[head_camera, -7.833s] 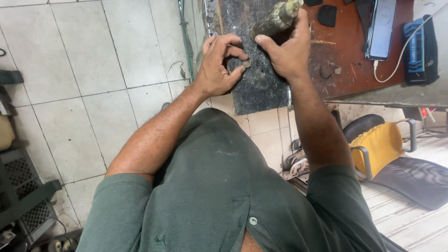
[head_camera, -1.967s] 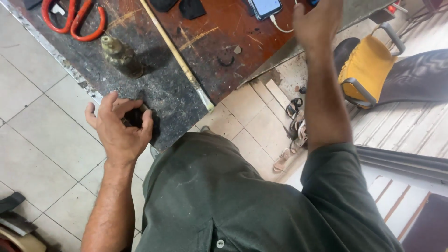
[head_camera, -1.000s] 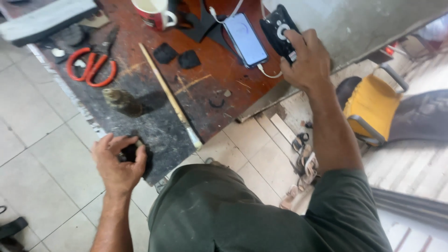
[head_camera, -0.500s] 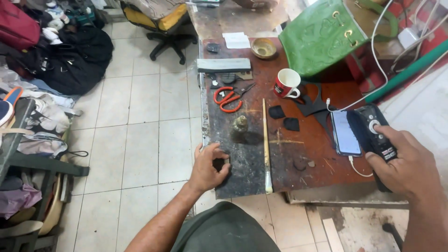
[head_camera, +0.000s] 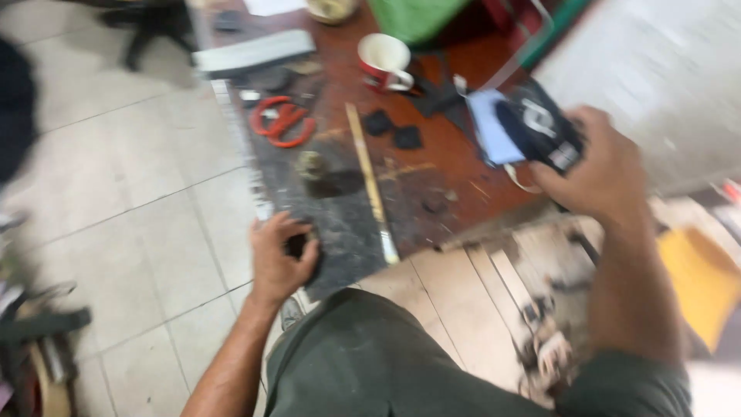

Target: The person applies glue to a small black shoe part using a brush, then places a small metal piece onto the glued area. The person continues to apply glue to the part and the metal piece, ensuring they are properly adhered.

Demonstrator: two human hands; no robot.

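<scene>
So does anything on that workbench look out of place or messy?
Nothing is spilled or broken, as far as the blur shows. The table is just cluttered: red scissors, a mug, dark scraps and a long stick lying askew across the dark mat.

Just one camera here, strapped to the person's head, looking steeply down over their own green-shirted chest at the workbench edge and the tiled floor to the left. It sits pretty close, so both forearms run up from the bottom of the frame. The view is tilted and motion-blurred. No second view, so nothing overlaps.
</scene>
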